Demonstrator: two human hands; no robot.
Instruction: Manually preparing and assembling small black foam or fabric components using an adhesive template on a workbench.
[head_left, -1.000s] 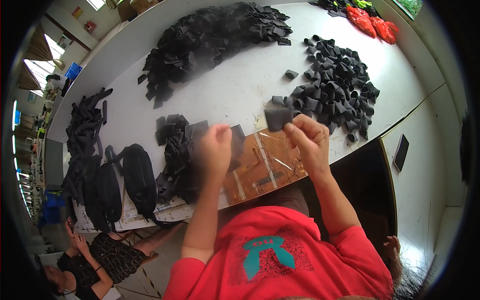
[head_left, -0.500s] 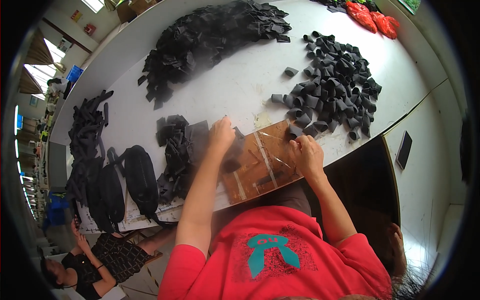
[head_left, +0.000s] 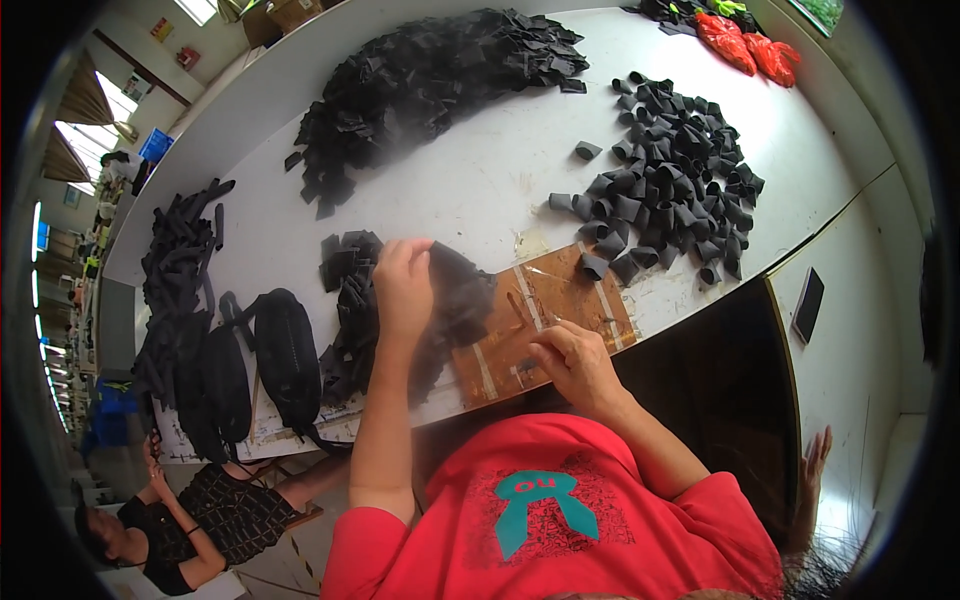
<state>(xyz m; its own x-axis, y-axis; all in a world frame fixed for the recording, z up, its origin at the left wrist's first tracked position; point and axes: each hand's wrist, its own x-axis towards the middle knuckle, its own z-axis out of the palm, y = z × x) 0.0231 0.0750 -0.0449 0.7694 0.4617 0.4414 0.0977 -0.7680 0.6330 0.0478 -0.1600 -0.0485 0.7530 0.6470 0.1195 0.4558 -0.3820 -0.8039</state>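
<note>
My left hand [head_left: 405,290] is over the near pile of flat black fabric pieces [head_left: 350,270]. Its thumb and fingers pinch the edge of one dark fabric piece [head_left: 462,290], blurred, which reaches over the left side of a brown board [head_left: 515,345]. Above the right part of this taped board is my right hand [head_left: 580,365], fingers curled together; whatever they may hold is too small to make out. Beyond the board spreads a heap of black fabric loops [head_left: 670,180], with one loop [head_left: 593,266] lying at the board's far right corner.
A large heap of black pieces [head_left: 420,80] covers the far side of the white table [head_left: 480,160]. On the left lie black strips [head_left: 175,270] and black pouches [head_left: 285,345]. Red plastic bags [head_left: 745,45] sit far right, a phone-like dark slab [head_left: 808,303] nearer. A person [head_left: 170,520] sits lower left.
My left hand has moved left to the flat pile and pinches a piece there. My right hand has drawn back from the loop heap, leftward and nearer, leaving a loop at the board's corner.
</note>
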